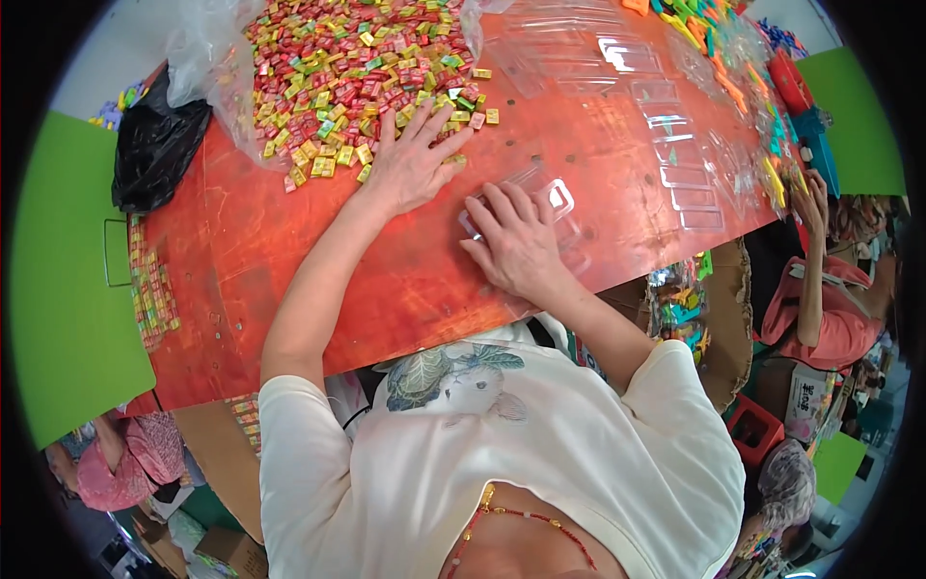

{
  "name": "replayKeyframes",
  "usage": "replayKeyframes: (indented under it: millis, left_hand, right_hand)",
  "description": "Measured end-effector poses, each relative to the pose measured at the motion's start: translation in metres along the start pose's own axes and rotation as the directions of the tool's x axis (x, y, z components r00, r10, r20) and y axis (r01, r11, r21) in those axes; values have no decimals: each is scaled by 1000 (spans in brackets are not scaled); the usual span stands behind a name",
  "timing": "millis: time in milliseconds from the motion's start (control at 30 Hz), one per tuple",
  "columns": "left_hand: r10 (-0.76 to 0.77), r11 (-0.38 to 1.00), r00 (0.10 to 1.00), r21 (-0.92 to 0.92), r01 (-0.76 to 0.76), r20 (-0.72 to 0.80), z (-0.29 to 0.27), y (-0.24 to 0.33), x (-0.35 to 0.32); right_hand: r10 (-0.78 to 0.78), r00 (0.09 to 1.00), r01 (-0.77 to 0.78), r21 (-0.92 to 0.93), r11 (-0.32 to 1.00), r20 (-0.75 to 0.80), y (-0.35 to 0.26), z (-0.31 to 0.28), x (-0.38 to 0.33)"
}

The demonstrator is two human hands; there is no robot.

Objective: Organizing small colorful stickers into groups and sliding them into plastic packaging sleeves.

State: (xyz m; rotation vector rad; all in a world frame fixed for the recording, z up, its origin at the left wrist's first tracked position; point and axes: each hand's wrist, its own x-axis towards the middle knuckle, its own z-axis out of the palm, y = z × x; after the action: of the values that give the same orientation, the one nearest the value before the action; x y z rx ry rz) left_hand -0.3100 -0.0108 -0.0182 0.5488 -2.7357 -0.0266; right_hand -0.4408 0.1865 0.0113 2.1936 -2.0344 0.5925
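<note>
My left hand (415, 166) reaches to the near edge of a heap of small wrapped pieces (357, 72), red, yellow and green, like little candies. Its fingers are spread over the pieces, and a yellow one shows by the thumb. What lies beneath the palm is hidden. On the red tabletop to the right, my right hand (516, 236) grips a clear plastic box (559, 198) from above, fingers across its top and thumb at its left side. The hand covers much of the box, so its contents cannot be made out.
Rows of clear plastic trays (685, 169) lie on the red table (280, 280) to the right. Colourful plastic toys (719, 68) are heaped at the far right. A black bag (159, 145) hangs at the left edge. A co-worker (820, 299) sits at right, another person (135, 458) at lower left.
</note>
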Motion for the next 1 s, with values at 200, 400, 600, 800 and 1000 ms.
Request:
replayKeyframes:
  millis: [200, 400, 600, 800, 1000]
  left_hand:
    - [-166, 949, 954, -303, 86, -249, -57, 18, -25]
    - [-215, 922, 974, -344, 179, -70, -80, 105, -106]
    - [-128, 943, 981, -288, 167, 148, -43, 151, -119]
    - [-50, 950, 980, -294, 106, 194, -59, 122, -141]
    - [1, 940, 948, -324, 108, 319, -79, 97, -169]
  right_hand:
    - [79, 996, -78, 34, 996, -45, -37, 22, 21]
    - [116, 986, -95, 166, 982, -122, -26, 3, 38]
    - [-46, 997, 42, -65, 997, -57, 22, 11, 27]
    - [-48, 999, 47, -56, 997, -23, 3, 5, 12]
    - [-130, 991, 130, 29, 991, 12, -19, 5, 19]
